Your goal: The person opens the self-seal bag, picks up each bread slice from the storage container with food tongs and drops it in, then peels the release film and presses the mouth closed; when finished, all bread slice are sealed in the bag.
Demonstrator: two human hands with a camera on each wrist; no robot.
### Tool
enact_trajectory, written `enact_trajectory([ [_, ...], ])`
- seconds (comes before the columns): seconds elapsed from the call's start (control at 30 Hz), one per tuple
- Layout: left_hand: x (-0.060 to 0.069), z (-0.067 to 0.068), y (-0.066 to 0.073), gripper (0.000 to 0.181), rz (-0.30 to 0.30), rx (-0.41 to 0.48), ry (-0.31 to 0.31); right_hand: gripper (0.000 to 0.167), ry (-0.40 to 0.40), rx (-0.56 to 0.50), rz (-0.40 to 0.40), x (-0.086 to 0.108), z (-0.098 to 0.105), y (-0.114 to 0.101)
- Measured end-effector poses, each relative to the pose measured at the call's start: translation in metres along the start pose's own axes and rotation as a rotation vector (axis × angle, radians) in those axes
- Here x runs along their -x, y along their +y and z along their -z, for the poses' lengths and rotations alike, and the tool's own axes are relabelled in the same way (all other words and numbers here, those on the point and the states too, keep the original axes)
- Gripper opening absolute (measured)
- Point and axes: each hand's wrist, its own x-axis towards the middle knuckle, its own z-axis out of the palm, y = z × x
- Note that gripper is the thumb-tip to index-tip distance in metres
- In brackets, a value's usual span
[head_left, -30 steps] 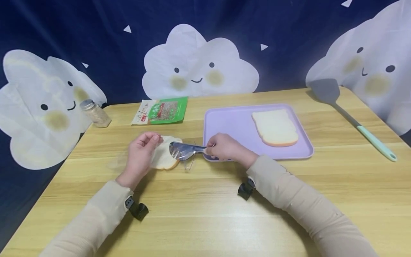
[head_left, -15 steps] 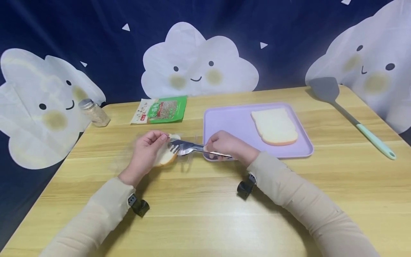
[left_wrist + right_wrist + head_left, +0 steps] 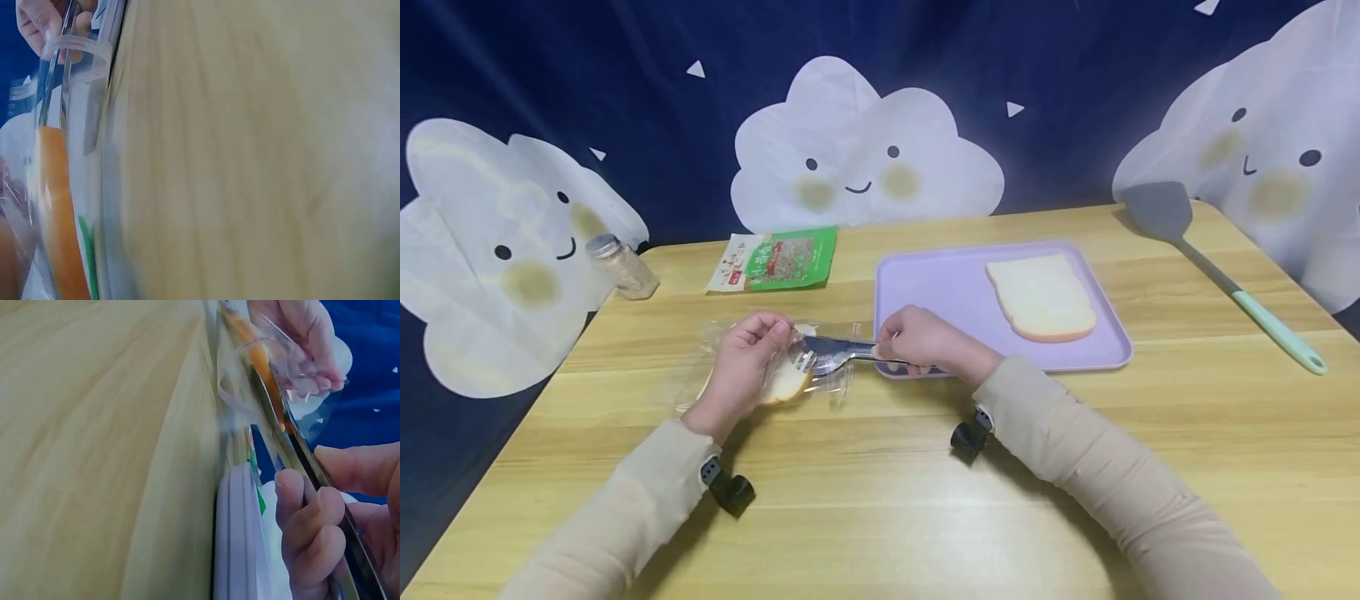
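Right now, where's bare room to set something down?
Bare table lies between the left sleeve and right sleeve, and between the tray and spatula. The tray's far left part is bare too. It's crowded around the left hand, where bag, bread and tongs meet; the right hand is by the tray's near left corner.

So the shiny metal tongs with a fork-like end (image 3: 838,357) are poking sideways through the open mouth of a crinkly clear plastic bag (image 3: 839,390), ends right at the edge of a white, orange-crusted bread slice (image 3: 787,383). The slice lies roughly flat inside the bag, partly hidden, with the fork tines over its face.
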Motion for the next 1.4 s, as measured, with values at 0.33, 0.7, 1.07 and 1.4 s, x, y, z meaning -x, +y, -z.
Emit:
enact_trajectory([
  [0.33, -0.003, 0.001, -0.001, 0.021, -0.057, -0.021, 0.122, 0.011, 0.032, 0.054, 0.031, 0.005, 0.001, 0.002],
  [0.7, -0.001, -0.009, -0.002, 0.022, -0.097, 0.044, 0.045, 0.010, -0.005, -0.011, 0.029, 0.003, -0.007, -0.001],
  [1.07, -0.004, 0.008, 0.002, 0.019, -0.119, -0.098, 0.207, 0.016, -0.015, 0.010, -0.005, 0.003, -0.001, -0.004],
  [1.4, -0.011, 0.015, 0.008, 0.003, -0.110, -0.102, 0.317, 0.022, 0.014, 0.084, 0.036, 0.016, 0.021, -0.001],
])
